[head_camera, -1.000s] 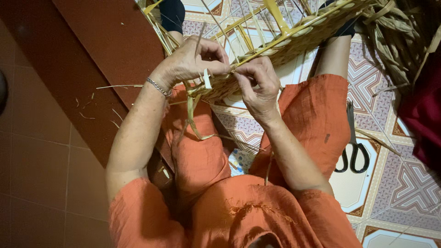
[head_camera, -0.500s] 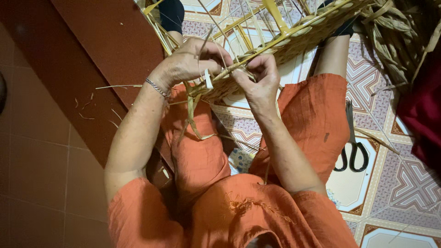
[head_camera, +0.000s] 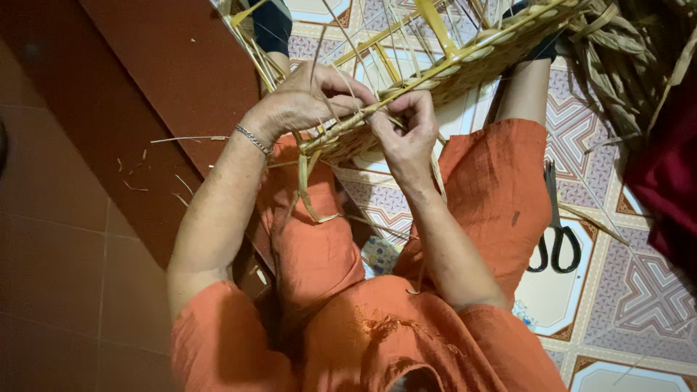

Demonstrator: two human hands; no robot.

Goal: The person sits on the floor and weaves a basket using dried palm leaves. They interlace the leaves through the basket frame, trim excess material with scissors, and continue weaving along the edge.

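A half-woven basket (head_camera: 465, 62) of pale straw strips rests across my knees, its rim running from lower left to upper right. My left hand (head_camera: 308, 101) grips the rim at its near corner, fingers curled over thin upright strands. My right hand (head_camera: 406, 131) pinches a straw strip against the same rim, right beside the left hand. Loose strip ends (head_camera: 308, 196) hang down from the corner over my orange trousers.
Black-handled scissors (head_camera: 555, 225) lie on the patterned tile floor beside my right leg. A bundle of dried straw (head_camera: 624, 58) is piled at the upper right, next to dark red cloth (head_camera: 671, 160). A reddish-brown wall and step (head_camera: 145, 94) stand to the left.
Both hands have stayed at the basket's near corner. The right hand's fingers have shifted along the rim, working the strip; the basket has barely moved.
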